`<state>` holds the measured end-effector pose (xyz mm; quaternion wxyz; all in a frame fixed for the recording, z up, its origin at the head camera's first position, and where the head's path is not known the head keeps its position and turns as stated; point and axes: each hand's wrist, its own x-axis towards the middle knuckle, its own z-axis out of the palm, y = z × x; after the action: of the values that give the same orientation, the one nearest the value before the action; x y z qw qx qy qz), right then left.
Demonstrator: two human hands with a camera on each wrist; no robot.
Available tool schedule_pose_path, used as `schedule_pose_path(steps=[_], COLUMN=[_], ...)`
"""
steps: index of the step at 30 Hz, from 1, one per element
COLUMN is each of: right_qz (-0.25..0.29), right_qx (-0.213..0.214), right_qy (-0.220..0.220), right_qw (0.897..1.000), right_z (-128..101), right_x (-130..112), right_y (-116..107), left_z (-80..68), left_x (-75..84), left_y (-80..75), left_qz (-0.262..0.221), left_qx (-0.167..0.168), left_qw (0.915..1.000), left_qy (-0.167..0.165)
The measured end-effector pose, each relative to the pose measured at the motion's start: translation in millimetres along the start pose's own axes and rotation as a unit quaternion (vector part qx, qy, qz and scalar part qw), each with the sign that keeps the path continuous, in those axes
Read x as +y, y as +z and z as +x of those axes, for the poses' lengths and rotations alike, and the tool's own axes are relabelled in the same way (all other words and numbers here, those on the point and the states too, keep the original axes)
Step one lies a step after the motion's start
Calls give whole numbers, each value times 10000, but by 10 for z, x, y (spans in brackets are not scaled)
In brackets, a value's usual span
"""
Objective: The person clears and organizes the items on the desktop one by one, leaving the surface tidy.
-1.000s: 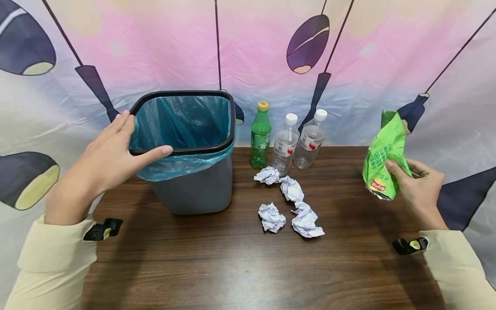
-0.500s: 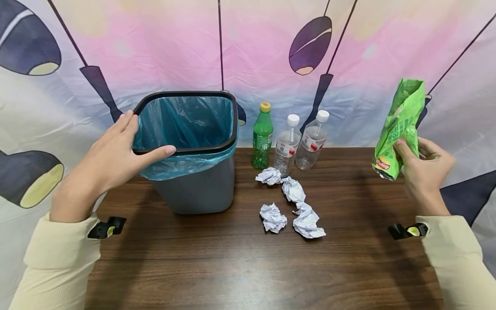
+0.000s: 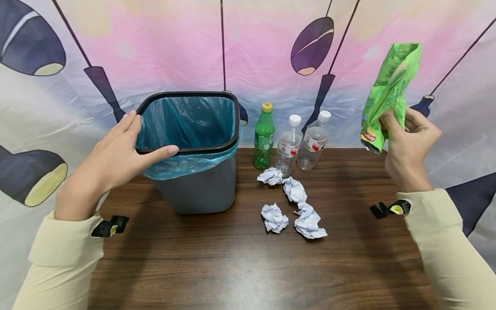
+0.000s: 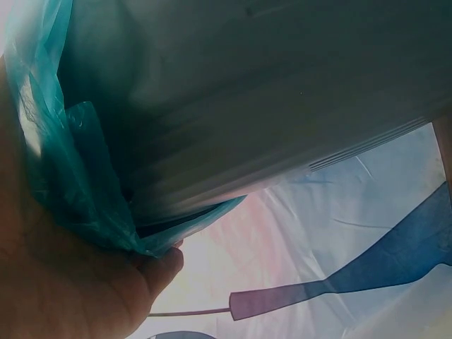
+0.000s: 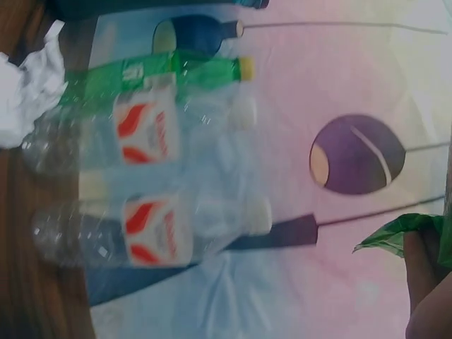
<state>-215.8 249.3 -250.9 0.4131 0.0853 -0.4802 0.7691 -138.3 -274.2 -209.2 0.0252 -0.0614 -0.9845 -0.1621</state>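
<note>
My right hand (image 3: 404, 142) grips a crumpled green chip bag (image 3: 387, 92) and holds it up at the right, above the table and well right of the bin; the bag's edge (image 5: 406, 236) shows in the right wrist view. My left hand (image 3: 116, 159) rests on the near left corner of a grey bin (image 3: 193, 189) lined with a blue bag (image 3: 182, 122), thumb along the front rim and fingers flat on the side. In the left wrist view the liner (image 4: 63, 176) lies against my palm (image 4: 70, 296).
A green bottle (image 3: 263, 135) and two clear bottles (image 3: 287, 144) (image 3: 311, 140) stand at the back of the wooden table (image 3: 232, 267). Several crumpled paper balls (image 3: 294, 206) lie in front of them. A patterned cloth (image 3: 252, 51) hangs behind.
My right hand has lifted the chip bag upward and slightly left. The left hand has stayed on the bin.
</note>
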Motion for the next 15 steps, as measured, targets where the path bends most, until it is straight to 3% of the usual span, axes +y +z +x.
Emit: schedule_pose_path(steps=[15], right_qz=[417], right_qx=[-336], right_qy=[61], right_qw=[9985], right_z=[-87], right_x=[-104], right_y=[658], left_z=[8], left_x=[1], left_y=[-24], left_qz=[37], left_qx=[-25], left_qw=[10000], left_qy=[12])
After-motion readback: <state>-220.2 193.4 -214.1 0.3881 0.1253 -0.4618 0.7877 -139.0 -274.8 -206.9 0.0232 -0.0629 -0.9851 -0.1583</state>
